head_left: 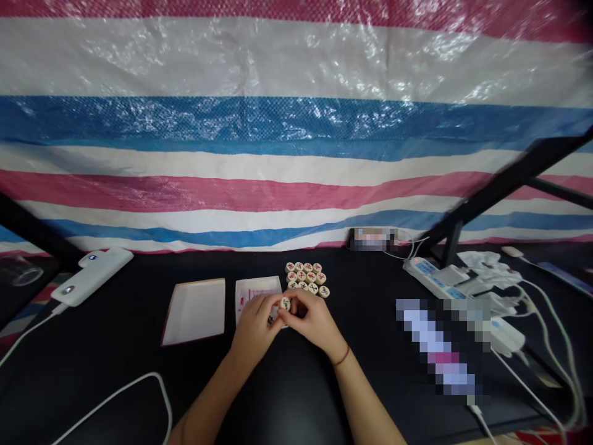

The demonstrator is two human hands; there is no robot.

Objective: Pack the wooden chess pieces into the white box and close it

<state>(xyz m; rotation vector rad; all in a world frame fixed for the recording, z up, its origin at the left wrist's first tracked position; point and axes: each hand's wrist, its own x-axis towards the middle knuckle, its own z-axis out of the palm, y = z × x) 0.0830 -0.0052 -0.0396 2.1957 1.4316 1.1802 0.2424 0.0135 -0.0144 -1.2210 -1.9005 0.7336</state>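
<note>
A sheet [278, 207] striped red, white and blue hangs right across from ten to two o'clock, wrinkled and shiny, with black bars [482, 185] slanting at either side. Below it spreads my black worktop [287, 402]. Between one and two o'clock a white power strip [435, 281] lies among plugs and cables; at two o'clock something pixelated [438, 352] can't be read, nor can the dark device [370, 239] by the sheet at one. At ten o'clock is a white device [95, 278] with a small lit display, its figures too small to read. An open, shallow tray [194, 312] sits at eleven. Just right of it, my left hand [254, 321] and right hand [315, 318] meet over a white box [258, 284] with pinkish print inside, pinching one round piece [285, 303], dark character facing up, in their fingertips. Touching or nearly so at twelve, round pieces [306, 277] stand in rows, red characters behind, dark ones in front
</note>
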